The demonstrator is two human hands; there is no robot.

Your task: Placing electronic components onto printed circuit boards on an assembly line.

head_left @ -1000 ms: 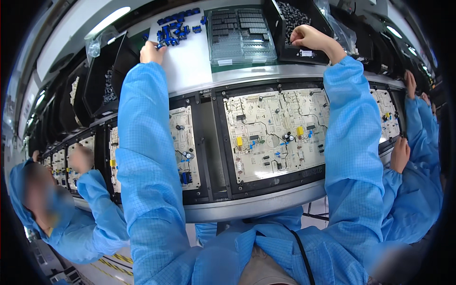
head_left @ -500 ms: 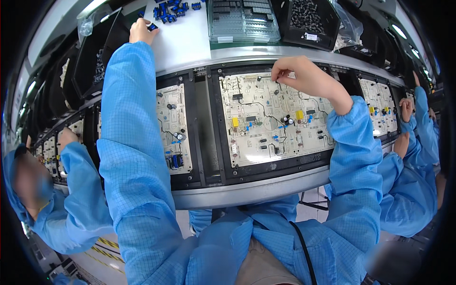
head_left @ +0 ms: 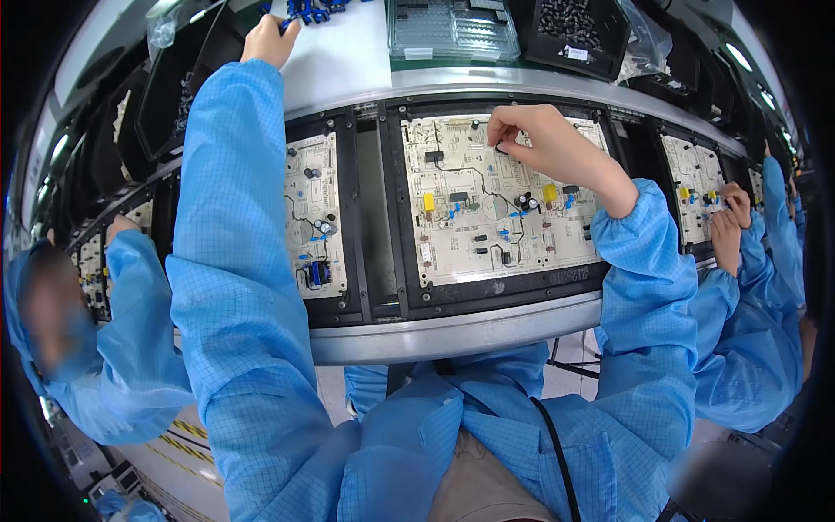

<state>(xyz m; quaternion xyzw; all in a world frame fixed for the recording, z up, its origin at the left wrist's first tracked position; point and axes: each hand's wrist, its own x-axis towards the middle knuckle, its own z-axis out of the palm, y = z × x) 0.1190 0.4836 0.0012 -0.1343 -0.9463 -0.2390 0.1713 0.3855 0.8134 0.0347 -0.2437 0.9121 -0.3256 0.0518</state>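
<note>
My left hand [head_left: 271, 42] reaches to the far left, over a white sheet [head_left: 344, 65]. Its fingers are closed on a small dark blue component [head_left: 284, 27], beside a heap of similar blue parts [head_left: 320, 10]. Above the upper middle of a pale circuit board [head_left: 474, 248], my right hand [head_left: 557, 148] is closed in a pinch. A small dark component [head_left: 501, 148] shows at its fingertips, partly covered by them; its kind is unclear. Black, blue and yellow components stand on the board, which sits in a black frame [head_left: 513, 290].
A second framed board [head_left: 317, 183] is at left, partly behind my left sleeve; another board [head_left: 691, 191] is at right. Beyond the metal rail [head_left: 452, 337] and frames are a clear tray [head_left: 452, 35] and a black bin of dark parts [head_left: 570, 26]. Co-workers' hands [head_left: 726, 230] work at right.
The whole view has shifted a little, with the boards higher in it. My left fingers have closed round the blue component. My right hand stays pinched over nearly the same spot.
</note>
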